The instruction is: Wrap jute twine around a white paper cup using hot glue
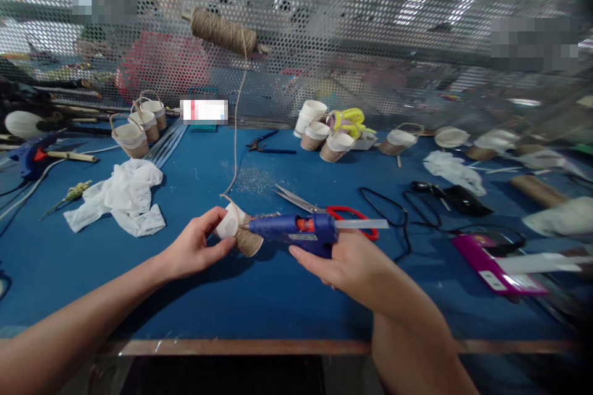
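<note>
My left hand (201, 244) grips a small white paper cup (228, 222) by its rim, tilted on its side. Brown twine (249, 243) covers the cup's lower part. From the spool of twine (222, 31) on the mesh, a strand (236, 136) runs down to the cup. My right hand (345, 259) is closed around the handle of a blue glue gun (296, 228). Its nozzle points left and meets or nearly meets the twine; the exact contact is too small to tell. A clear glue stick (364, 223) sticks out of its back. Scissors with red handles (345, 213) lie just behind the gun.
Pliers (269, 149) lie near the back. Twine-wrapped cups (132, 139) stand at back left, and more cups (337, 145) at back centre. Crumpled white cloth (123, 197) and another glue gun (32, 157) are at left. A black cord (407, 222) and a purple package (495, 268) lie at right.
</note>
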A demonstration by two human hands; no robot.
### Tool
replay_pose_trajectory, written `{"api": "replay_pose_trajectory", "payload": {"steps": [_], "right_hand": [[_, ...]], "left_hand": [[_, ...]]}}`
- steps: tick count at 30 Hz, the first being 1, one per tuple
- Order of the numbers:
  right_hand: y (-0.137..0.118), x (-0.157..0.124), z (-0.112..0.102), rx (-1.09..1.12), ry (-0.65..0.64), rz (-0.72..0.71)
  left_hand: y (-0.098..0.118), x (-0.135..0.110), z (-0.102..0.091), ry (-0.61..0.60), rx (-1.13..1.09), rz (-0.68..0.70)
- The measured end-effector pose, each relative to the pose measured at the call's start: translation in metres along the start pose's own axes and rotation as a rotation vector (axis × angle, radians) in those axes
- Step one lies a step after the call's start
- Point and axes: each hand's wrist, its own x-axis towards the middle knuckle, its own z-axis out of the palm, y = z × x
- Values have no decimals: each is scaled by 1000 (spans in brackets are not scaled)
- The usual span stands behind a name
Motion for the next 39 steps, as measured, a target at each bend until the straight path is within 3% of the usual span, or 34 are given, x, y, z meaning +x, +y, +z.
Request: {"api": "replay_pose_trajectory", "payload": {"steps": [8, 18, 34, 37, 39], "right_hand": [[7, 2, 3, -72, -25, -96], [1, 1, -5, 182, -45, 255], [10, 11, -6, 190, -89, 316], [17, 17, -9, 233, -64, 279], [26, 26, -13, 213, 28, 290]], "left_hand": [[0, 1, 1, 15, -1, -9], [2, -2, -1, 7, 5, 86], [4, -5, -1, -3, 12, 136], [2, -5, -2, 3, 8, 131], [1, -5, -2, 3, 5, 123]]}}
